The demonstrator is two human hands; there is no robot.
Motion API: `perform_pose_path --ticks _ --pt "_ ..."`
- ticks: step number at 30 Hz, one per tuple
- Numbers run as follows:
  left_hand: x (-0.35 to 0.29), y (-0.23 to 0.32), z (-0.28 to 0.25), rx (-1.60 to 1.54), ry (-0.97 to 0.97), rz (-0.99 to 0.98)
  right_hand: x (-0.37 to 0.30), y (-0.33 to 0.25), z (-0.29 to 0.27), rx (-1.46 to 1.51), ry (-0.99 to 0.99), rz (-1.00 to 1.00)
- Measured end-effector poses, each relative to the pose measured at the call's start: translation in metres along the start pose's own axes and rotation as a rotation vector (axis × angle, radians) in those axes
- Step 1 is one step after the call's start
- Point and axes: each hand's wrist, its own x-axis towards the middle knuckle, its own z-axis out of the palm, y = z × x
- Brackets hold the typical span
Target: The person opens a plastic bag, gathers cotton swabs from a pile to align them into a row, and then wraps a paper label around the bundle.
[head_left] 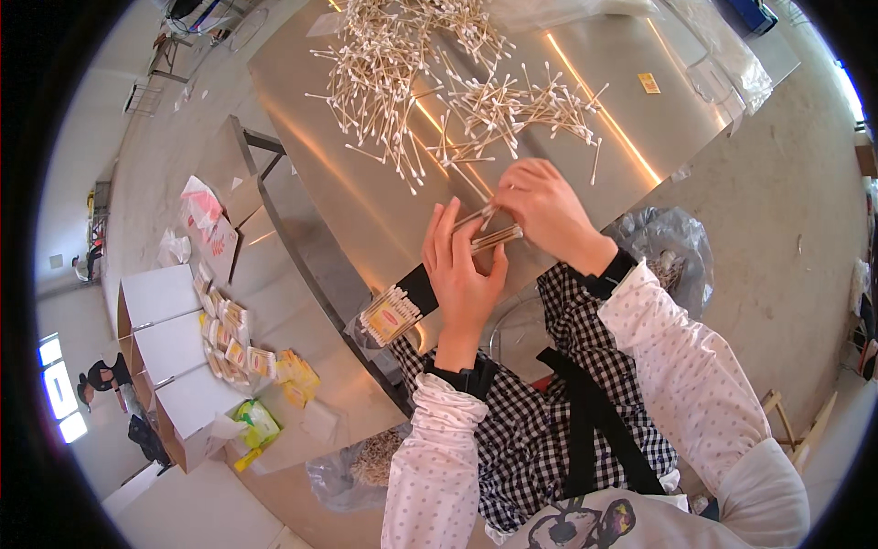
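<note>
My left hand [465,279] is curled around a small bundle of cotton swabs [497,240], which sticks out between its thumb and fingers. My right hand [549,215] has its fingertips closed at the swab ends beside the left fingers; exactly which swabs it grips is partly hidden. Beyond both hands a large loose pile of cotton swabs [389,78] covers the metal table. A filled clear pack of swabs with a yellow label [390,317] lies left of my left wrist, next to a black flat piece [419,291].
The steel table [320,183] carries a small yellow card [648,83] and clear plastic bags [718,41]. On a lower surface at left stand a white carton [187,352], several swab packs [229,334] and a green packet [257,421]. A plastic bag [672,242] hangs beside my right arm.
</note>
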Motion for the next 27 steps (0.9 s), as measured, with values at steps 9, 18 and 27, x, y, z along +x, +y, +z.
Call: perform_pose_path --ticks 9,18,27 --pt "0.004 -0.001 -0.001 0.037 -0.077 -0.004 -0.014 -0.012 -0.006 0.044 0.037 0.013" --pt "0.0 -0.006 0.003 -0.028 0.022 -0.04 -0.013 -0.007 -0.012 0.012 -0.033 0.062" --pt "-0.001 -0.008 0.001 -0.06 0.075 -0.075 -0.016 0.012 -0.031 -0.081 0.04 0.078"
